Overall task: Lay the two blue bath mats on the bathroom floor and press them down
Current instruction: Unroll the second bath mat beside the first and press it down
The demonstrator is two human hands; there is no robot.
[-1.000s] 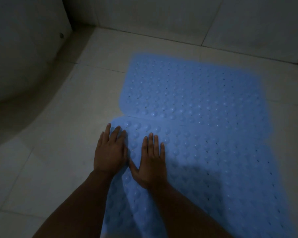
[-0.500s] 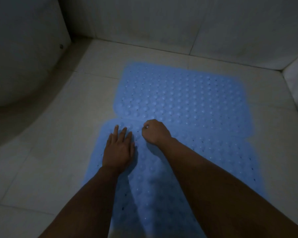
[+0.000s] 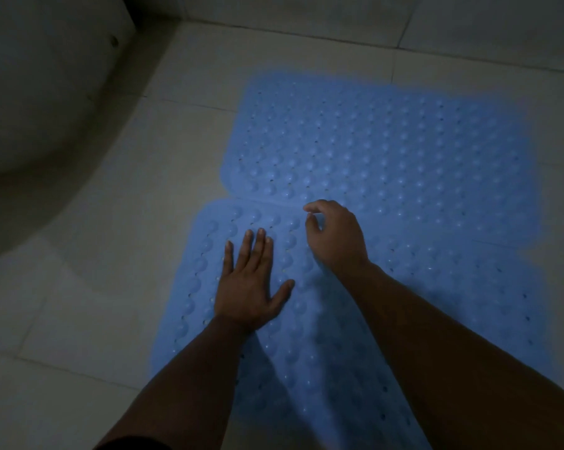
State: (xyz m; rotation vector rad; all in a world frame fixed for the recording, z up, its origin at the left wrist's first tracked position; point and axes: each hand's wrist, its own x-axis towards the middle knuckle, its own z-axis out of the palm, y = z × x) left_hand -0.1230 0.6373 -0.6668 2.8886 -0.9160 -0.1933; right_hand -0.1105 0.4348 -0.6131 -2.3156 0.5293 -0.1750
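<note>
Fingers flat on the left hand (image 3: 248, 287), curled and empty on the right hand (image 3: 334, 237)
Both blue mats (image 3: 388, 164) lay on the bathroom floor (image 3: 118, 206) beside the toilet (image 3: 40, 92); looked floppy, so pressing beats gripping.

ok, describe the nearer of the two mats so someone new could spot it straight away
Start from the big pale curved fixture at the left and look right across the tiled floor to two blue studded mats laid end to end. The nearer mat runs off the bottom of the view. Unlike the far mat, it has the left hand flat on it.
</note>
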